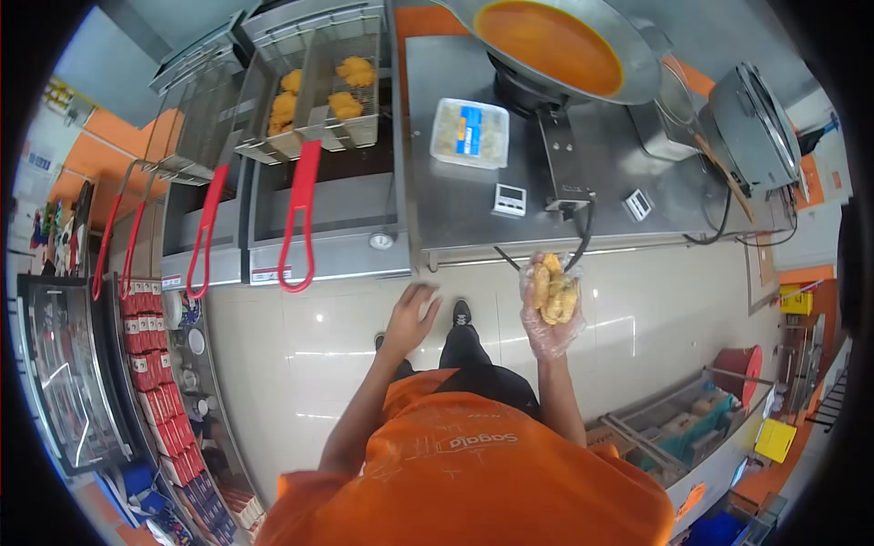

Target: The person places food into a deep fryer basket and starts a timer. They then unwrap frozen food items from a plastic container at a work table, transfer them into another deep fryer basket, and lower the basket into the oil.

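Observation:
On my right hand (549, 332) is a clear plastic glove, and its fingers curl around a cluster of golden-brown battered fried pieces (556, 293). The hand is in front of the steel counter's edge, above the floor. My left hand (412, 316) is bare and holds nothing. Its fingers are apart, a little in front of the fryer's front edge. Two fryer baskets with red handles hold more fried pieces: one basket (300, 144) on the left and another basket (353, 141) beside it.
A wide pan of orange liquid (549, 41) sits on a burner on the steel counter (455, 209). Also there are a lidded plastic tub (470, 134), two small timers (509, 199) and a cooker (751, 123). A glass-topped case (683, 423) stands at lower right, with stacked red boxes (150, 364) at left.

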### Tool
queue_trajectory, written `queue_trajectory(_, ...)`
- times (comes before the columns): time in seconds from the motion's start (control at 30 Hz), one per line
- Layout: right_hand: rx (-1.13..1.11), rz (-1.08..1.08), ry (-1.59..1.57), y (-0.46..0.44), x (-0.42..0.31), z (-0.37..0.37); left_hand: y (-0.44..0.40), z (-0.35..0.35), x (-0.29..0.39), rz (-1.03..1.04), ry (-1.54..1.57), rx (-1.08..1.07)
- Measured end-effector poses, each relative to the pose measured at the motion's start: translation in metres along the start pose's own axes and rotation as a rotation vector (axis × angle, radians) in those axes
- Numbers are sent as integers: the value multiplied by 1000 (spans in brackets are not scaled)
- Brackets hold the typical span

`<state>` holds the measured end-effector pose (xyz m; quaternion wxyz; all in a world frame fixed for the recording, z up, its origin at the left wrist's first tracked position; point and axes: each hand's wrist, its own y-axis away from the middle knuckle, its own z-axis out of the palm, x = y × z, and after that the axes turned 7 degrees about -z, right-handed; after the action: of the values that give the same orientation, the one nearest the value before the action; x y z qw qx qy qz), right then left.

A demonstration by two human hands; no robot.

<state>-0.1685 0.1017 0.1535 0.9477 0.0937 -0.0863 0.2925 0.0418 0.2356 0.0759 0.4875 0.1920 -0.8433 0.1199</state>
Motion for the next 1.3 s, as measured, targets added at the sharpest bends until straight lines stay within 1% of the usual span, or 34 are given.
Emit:
queue_trajectory(0.07, 1, -50, -3, 10, -19, -12, -49, 44, 5, 181, -24, 90)
queue_trajectory(0.13, -8, -141, 40, 18, -40, -16, -104, 79, 22, 304, -35, 86)
queue_trajectory(0.2, 8, -161, 13, 23, -64, -15, -155, 107, 26, 363, -135, 67)
queue_trajectory(0.23, 13, -187, 1, 27, -74, -12, -172, 116, 19, 350, -141, 53)
queue_trajectory(0.3, 6, -207, -49, 36, -92, -10, -195, 138, -1, 332, -221, -21)
queue_trajectory(0.33, -5, -245, -24, 40, -101, -10, -199, 144, -14, 350, -301, -14)
queue_trajectory(0.37, -16, -285, -1, 42, -108, -8, -201, 147, -19, 352, -307, -21)
queue_trajectory(0.47, 8, -301, -42, 45, -122, -2, -202, 152, -20, 383, -322, -14)
queue_trajectory(0.53, 10, -309, -46, 42, -131, -6, -202, 150, -18, 317, -291, 22)
queue_trajectory(0.57, 34, -323, -39, 40, -135, -12, -199, 148, -23, 319, -290, 24)
queue_trajectory(0.6, 48, -351, -28, 39, -138, -16, -196, 146, -28, 346, -318, 36)
queue_trajectory(0.63, 120, -377, -52, 34, -139, -14, -204, 151, -27, 402, -328, 44)
queue_trajectory(0.7, 80, -345, 26, 24, -134, -10, -204, 156, -24, 397, -246, 75)
queue_trajectory(0.77, 120, -289, 90, 14, -131, -6, -196, 152, -10, 343, -267, 123)
queue_trajectory(0.8, 133, -250, 88, 9, -128, -3, -187, 151, -9, 363, -259, 130)
queue_trajectory(0.83, 115, -223, 83, 2, -122, 1, -175, 146, -10, 379, -253, 98)
queue_trajectory(0.87, 144, -252, 86, -1, -117, 7, -158, 139, -14, 385, -252, 73)
queue_trajectory(0.93, 193, -250, 57, -8, -101, 9, -103, 127, -34, 298, -256, -85)
queue_trajectory(0.97, 210, -202, 24, -11, -99, 3, -76, 101, -26, 524, -529, -81)
queue_trajectory(1.0, 181, -161, 23, -11, -99, -9, -28, 110, -93, 272, -579, -285)
queue_trajectory(1.03, 153, -100, 6, -15, -96, -24, -3, 78, -61, 218, -373, -186)
queue_trajectory(1.07, -11, 62, -61, -21, -87, -37, 30, 50, -77, -26, -457, -190)
queue_trajectory(1.1, 131, 10, 130, -26, -78, -41, 69, 38, -99, -265, -494, -198)
queue_trajectory(1.13, 90, -18, 343, -28, -50, -32, 126, 40, -155, -592, -429, -79)
queue_trajectory(1.17, 141, 128, 255, -30, -34, -29, 180, 31, -202, -888, -323, 29)
queue_trajectory(1.2, 121, 204, 259, -34, -15, -36, 230, 3, -215, -1010, -114, -32)
queue_trajectory(1.23, 100, 319, 276, -35, 5, -43, 297, 2, -233, -1241, -8, 100)
queue_trajectory(1.27, 83, 421, 290, -32, 24, -54, 364, 7, -250, -1307, -221, 131)
queue_trajectory(1.3, 67, 516, 306, -26, 44, -61, 416, 6, -261, -1469, -203, -41)
